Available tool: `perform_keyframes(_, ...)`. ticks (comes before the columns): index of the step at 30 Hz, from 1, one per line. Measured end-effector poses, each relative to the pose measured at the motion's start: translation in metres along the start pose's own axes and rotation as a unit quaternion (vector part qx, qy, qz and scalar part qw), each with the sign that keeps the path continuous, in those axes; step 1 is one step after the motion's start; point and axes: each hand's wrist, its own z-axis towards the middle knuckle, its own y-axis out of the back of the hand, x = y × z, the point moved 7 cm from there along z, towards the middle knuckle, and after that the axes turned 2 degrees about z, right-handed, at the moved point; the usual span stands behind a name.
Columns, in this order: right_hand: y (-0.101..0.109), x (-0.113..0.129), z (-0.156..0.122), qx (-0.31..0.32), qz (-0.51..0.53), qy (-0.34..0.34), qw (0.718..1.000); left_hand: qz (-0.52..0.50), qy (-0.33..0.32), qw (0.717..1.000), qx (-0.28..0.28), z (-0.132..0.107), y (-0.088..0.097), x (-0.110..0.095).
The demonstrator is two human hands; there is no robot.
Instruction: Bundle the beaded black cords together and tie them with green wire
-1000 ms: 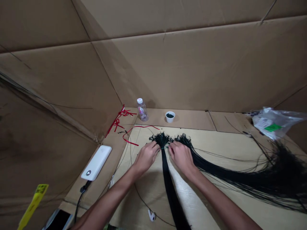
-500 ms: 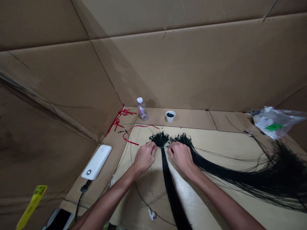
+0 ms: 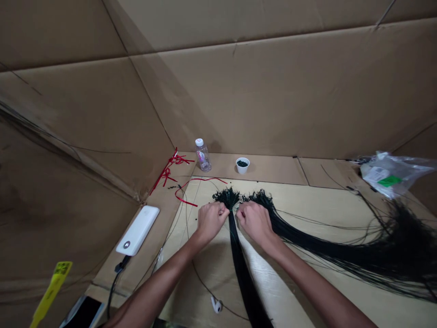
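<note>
A tight bundle of thin black cords (image 3: 241,269) lies on the pale board (image 3: 307,200), running from the near edge up to a frayed head of small black ends (image 3: 228,197). My left hand (image 3: 210,221) and my right hand (image 3: 253,222) sit on either side of the bundle just below that head. Both hands have their fingers curled in a pinch at the bundle, where a thin tie seems to wrap it. A second, looser fan of black cords (image 3: 341,250) spreads away to the right under my right forearm.
Cardboard walls enclose the space. A small water bottle (image 3: 202,155) and a white cup of black bits (image 3: 242,165) stand at the back. Red twist ties (image 3: 172,171) lie left, with a white power bank (image 3: 137,230), an earbud (image 3: 215,305), a plastic bag (image 3: 392,173) and a yellow tag (image 3: 51,291).
Both hands have drawn slightly closer to the bundle and a little up toward its head, with the fingers curling tighter. Nothing else has moved.
</note>
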Motion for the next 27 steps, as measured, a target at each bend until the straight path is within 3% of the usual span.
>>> perform_keyframes(10,-0.004,-0.001,0.001,0.013,0.006,-0.016,1.000,0.062,-0.052,0.996,0.046,-0.002,-0.012,0.004)
perform_keyframes(17,-0.005,-0.006,0.001,0.013,0.000,-0.021,1.000,0.086,-0.098,0.991,-0.006,-0.007,-0.001,-0.002)
perform_keyframes(21,-0.005,-0.006,0.003,0.012,-0.004,-0.015,1.000,0.086,-0.173,0.980,-0.044,-0.020,0.010,-0.016)
perform_keyframes(27,-0.002,-0.003,0.007,0.009,-0.009,-0.003,1.000,0.104,-0.321,0.941,-0.033,-0.036,0.010,-0.031)
